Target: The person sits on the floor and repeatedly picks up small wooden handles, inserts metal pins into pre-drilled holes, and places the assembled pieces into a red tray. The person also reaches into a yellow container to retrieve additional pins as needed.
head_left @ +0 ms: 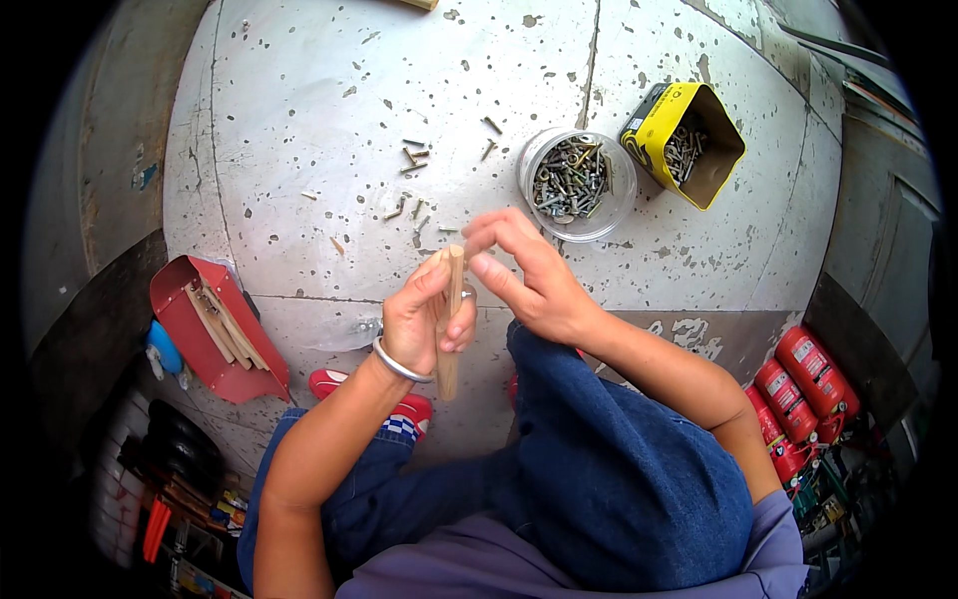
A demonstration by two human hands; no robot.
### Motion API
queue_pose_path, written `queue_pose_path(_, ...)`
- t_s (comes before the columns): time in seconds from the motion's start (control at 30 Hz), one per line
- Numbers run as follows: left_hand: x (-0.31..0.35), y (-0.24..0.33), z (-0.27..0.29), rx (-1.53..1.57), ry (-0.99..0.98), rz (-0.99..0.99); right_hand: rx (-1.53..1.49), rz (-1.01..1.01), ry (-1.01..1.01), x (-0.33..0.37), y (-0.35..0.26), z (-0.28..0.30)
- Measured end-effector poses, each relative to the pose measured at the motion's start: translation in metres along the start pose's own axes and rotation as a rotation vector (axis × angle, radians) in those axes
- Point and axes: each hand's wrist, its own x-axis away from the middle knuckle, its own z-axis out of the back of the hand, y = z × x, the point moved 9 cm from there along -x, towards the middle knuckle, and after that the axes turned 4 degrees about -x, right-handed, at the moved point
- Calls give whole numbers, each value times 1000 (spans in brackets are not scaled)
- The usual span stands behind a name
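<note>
My left hand (414, 311), with a silver bangle (401, 363) at the wrist, is closed round a light wooden stick (447, 371) that stands nearly upright. A small metal bolt end (466, 294) shows at the stick's right side, by my fingers. Just right of the stick's top is my right hand (527, 272). Its thumb and fingers are bent but apart, the fingertips slightly blurred, and nothing shows between them. Loose screws and bolts (414, 158) lie scattered on the pale floor beyond my hands.
A clear round tub (524, 190) of bolts and screws stands beyond my right hand, beside a yellow-and-black tin (720, 165) holding more. At left is a red open container (261, 377) with wooden sticks (222, 324). Red fire extinguishers (810, 369) are at right.
</note>
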Motion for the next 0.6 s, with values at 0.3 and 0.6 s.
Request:
queue_pose_path(0.3,4,-6,8,2,63,40,22,43,-82,-4,-1,-9)
queue_pose_path(0.6,123,70,101,-493,478,-19,-16,-302,-285,6,16,-45)
